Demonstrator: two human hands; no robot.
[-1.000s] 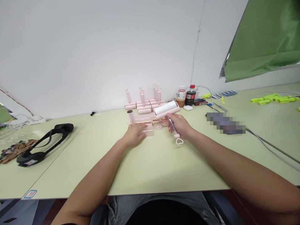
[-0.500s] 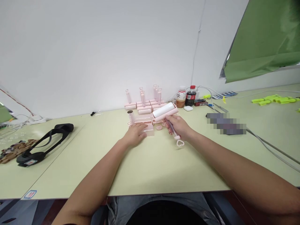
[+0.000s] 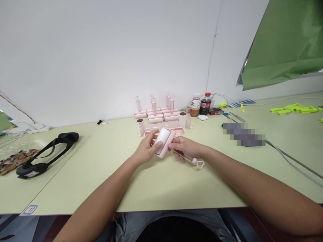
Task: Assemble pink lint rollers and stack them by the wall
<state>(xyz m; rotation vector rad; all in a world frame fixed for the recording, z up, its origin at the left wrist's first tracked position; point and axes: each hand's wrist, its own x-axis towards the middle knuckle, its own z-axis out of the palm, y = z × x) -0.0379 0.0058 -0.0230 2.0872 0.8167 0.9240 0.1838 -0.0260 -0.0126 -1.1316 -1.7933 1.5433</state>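
Note:
Between both hands is a pink lint roller [image 3: 171,142] with a white roll [image 3: 162,137] in its head, tilted above the table. My left hand [image 3: 147,148] grips the left side of the head, thumb on the white roll. My right hand [image 3: 185,148] is closed around the clear handle, whose heart-shaped loop [image 3: 200,164] points down to the right. Just behind the hands lie pink and clear parts, partly hidden, with a clear tube [image 3: 141,127] upright at the left and a white roll [image 3: 183,120] upright at the right.
Several pink rollers [image 3: 155,118] with upright handles stand by the wall. Right of them are two bottles [image 3: 195,105] [image 3: 205,104] and a white case [image 3: 202,117]. A black strap device [image 3: 47,154] lies left; a blurred dark object [image 3: 243,133] and neon-yellow pieces [image 3: 295,108] lie right.
The roller has moved left and toward me, and its head has turned steeper. My left hand has left the clear box on the table and taken hold of the head.

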